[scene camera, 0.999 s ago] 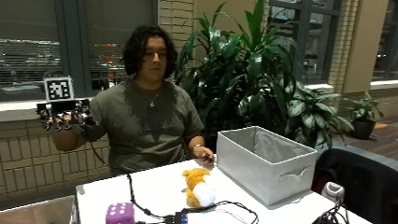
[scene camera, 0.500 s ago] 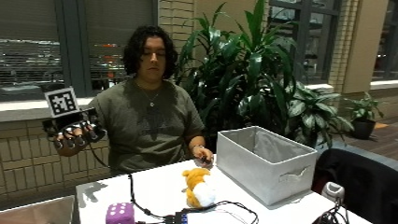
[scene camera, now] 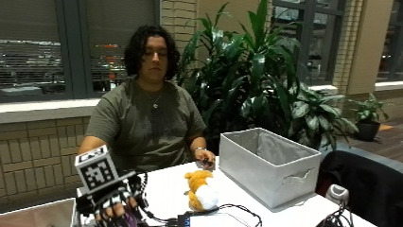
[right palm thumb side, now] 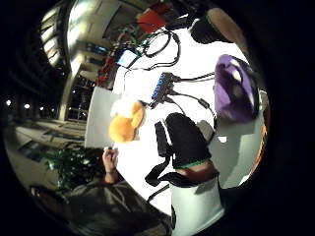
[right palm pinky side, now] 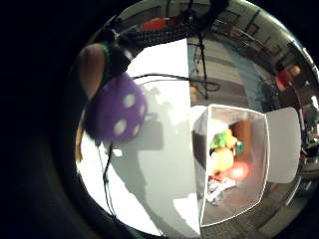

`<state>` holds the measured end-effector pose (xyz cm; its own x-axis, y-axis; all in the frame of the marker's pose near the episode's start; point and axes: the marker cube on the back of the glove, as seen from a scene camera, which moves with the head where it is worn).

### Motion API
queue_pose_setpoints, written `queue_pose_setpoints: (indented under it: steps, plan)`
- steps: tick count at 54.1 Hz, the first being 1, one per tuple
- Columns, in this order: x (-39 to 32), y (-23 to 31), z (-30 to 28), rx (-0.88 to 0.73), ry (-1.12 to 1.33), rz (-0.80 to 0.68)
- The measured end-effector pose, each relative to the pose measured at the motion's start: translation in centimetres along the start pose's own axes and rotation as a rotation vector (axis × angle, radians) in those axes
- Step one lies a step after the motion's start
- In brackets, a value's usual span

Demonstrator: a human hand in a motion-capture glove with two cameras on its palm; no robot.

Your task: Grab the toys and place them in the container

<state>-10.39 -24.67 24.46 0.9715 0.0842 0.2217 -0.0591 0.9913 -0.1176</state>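
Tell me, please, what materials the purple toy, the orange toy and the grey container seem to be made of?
The purple toy looks like soft plush: matte, rounded, with white spots. The orange toy also seems plush, with a fuzzy surface and a white front. The grey container appears to be fabric over stiff panels: its lining creases, its walls stand flat.

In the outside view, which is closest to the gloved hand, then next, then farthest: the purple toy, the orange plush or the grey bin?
1. Purple toy: right under the gloved hand, at the table's near corner.
2. Orange plush: mid-table, beside the bin.
3. Grey bin: far side of the plush, farthest away.
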Motion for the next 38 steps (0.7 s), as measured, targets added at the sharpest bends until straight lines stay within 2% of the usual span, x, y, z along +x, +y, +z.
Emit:
queue_pose_setpoints:
  steps: [4, 7, 12, 22, 30, 34, 36, 38]
  plan:
    - [0.8, -0.7, 2.3, -0.039, 0.131, -0.03]
    - [1.4, -1.0, 3.1, 0.048, 0.186, -0.072]
    - [2.2, -1.6, 3.6, 0.13, 0.184, -0.123]
    - [2.4, -1.8, 3.0, 0.186, 0.174, -0.155]
    - [0.4, 0.5, -1.1, 0.188, -0.063, -0.143]
    - [-4.1, 1.4, -4.7, 0.285, -0.223, -0.117]
    - [-7.1, 2.3, -6.8, 0.331, -0.285, -0.145]
    - [-9.9, 3.8, -8.8, 0.311, -0.338, -0.236]
